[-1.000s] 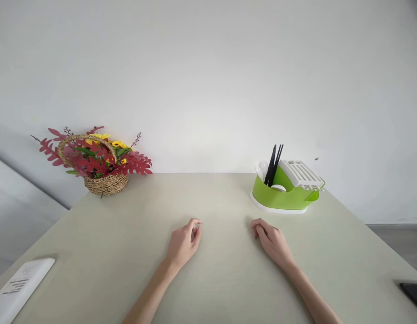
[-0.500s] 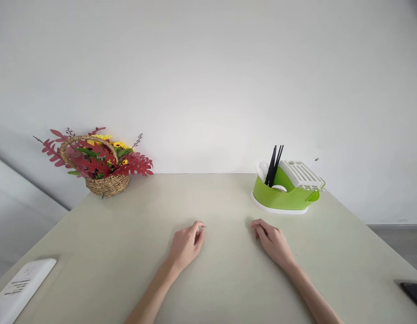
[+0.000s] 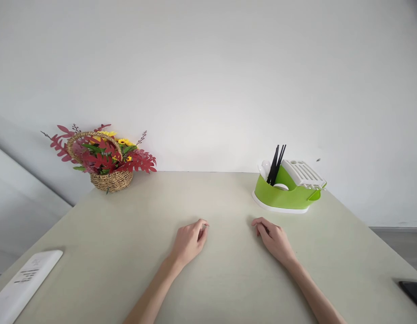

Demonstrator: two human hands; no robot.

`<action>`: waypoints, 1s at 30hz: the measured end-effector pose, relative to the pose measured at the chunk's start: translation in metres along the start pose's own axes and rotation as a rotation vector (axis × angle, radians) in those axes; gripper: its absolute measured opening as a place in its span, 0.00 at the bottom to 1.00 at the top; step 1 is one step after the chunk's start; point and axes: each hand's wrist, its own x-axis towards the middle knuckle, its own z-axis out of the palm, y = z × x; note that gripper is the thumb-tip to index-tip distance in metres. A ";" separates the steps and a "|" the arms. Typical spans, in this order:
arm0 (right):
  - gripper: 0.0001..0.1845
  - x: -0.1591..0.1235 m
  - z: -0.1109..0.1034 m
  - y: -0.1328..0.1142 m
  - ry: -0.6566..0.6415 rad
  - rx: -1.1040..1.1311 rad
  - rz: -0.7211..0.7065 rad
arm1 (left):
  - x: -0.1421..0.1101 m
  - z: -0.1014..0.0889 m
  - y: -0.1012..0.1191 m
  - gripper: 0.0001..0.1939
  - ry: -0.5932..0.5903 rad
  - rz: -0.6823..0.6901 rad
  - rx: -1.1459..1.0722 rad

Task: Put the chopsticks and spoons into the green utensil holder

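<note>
My left hand (image 3: pixel 189 240) rests on the pale table (image 3: pixel 208 279) near its middle, fingers curled in loosely with nothing in them. My right hand (image 3: pixel 273 239) lies a short way to the right, also curled and empty, knuckles up. Both hands touch only the tabletop. The nearest object to my right hand is a green cutlery holder (image 3: pixel 286 193) further back, with black chopsticks (image 3: pixel 275 164), white spoons and a white slotted rack in it.
A wicker basket of red leaves and yellow flowers (image 3: pixel 105 159) stands at the back left by the white wall. A white flat device (image 3: pixel 24 281) lies at the front left edge. A dark phone (image 3: pixel 413 292) lies at the front right edge.
The view has shifted slightly, so everything sits a little further right. Both hands stay resting in the same place on the table.
</note>
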 end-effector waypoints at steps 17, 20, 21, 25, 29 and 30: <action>0.18 0.000 0.001 0.003 -0.005 -0.002 -0.001 | -0.001 -0.001 0.001 0.10 -0.001 -0.001 -0.002; 0.18 0.001 0.002 0.004 0.001 -0.006 -0.008 | -0.001 -0.001 0.002 0.10 -0.003 -0.003 -0.009; 0.18 0.001 0.002 0.005 0.002 -0.007 -0.010 | -0.001 -0.001 0.002 0.10 -0.003 -0.003 -0.010; 0.18 0.001 0.003 0.006 0.003 -0.010 -0.013 | -0.001 0.000 0.001 0.11 -0.001 0.002 -0.015; 0.19 0.001 0.002 0.005 0.008 -0.021 -0.021 | -0.001 0.001 0.000 0.12 -0.004 0.003 -0.017; 0.19 0.001 0.002 0.004 0.009 -0.025 -0.021 | -0.001 0.001 0.000 0.12 -0.004 0.001 -0.016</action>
